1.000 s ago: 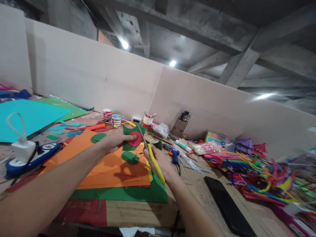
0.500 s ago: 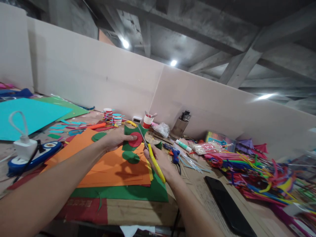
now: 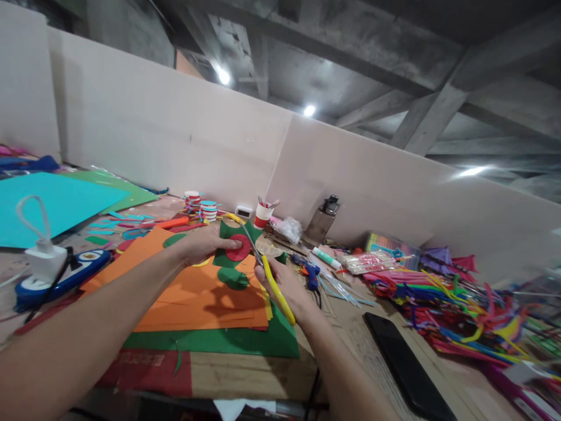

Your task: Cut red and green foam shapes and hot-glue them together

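My left hand [image 3: 202,244] pinches a green foam piece [image 3: 228,235] with a red circle [image 3: 239,247] on it, held above the table. My right hand [image 3: 287,285] grips yellow-handled scissors [image 3: 275,289] whose blades reach up into the green piece beside the red circle. A cut green scrap [image 3: 231,278] hangs just below the piece. Under both hands lie orange sheets [image 3: 193,301] on a green sheet [image 3: 245,342].
A black phone [image 3: 405,365] lies at the right, beside a heap of coloured pipe cleaners [image 3: 442,304]. A blue glue gun [image 3: 309,273], a bottle [image 3: 322,219] and a cup [image 3: 263,213] stand behind. At the left are a cyan sheet [image 3: 52,202], a white charger [image 3: 44,257] and a blue device [image 3: 61,275].
The green piece has turned slightly in my left hand and the scissors have advanced a little along the red circle. The view shifted a little.
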A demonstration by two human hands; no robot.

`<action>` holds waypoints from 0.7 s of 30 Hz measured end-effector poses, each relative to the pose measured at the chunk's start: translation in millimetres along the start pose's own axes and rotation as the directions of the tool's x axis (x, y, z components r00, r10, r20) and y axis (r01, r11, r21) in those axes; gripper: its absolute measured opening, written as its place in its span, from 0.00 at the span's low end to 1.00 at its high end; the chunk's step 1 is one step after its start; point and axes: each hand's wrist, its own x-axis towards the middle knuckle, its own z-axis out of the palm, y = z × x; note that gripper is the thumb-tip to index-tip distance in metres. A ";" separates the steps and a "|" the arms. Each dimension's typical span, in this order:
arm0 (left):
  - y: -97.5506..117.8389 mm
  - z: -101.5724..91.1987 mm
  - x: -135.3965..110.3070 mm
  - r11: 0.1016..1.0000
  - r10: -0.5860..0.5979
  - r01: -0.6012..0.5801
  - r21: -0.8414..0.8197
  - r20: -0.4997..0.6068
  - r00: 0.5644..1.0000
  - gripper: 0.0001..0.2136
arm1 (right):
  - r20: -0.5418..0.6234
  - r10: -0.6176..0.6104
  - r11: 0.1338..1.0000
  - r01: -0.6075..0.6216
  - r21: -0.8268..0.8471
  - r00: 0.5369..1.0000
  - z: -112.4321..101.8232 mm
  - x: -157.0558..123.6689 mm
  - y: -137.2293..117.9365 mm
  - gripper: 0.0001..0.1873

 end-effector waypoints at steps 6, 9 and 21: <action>3.3 3.4 -2.7 1.000 -0.006 0.007 0.023 -0.005 1.000 0.12 | 0.009 0.002 1.000 -0.002 -0.012 1.000 0.0 -0.1 0.5 0.17; 4.5 2.4 -3.2 0.999 -0.020 0.020 0.031 0.005 1.000 0.11 | 0.020 -0.004 1.000 0.004 -0.013 1.000 -0.5 0.0 0.8 0.17; 1.5 -1.1 -1.5 0.996 0.008 -0.010 0.084 0.029 1.000 0.11 | 0.035 0.004 1.000 -0.004 -0.001 0.999 1.3 0.4 5.4 0.17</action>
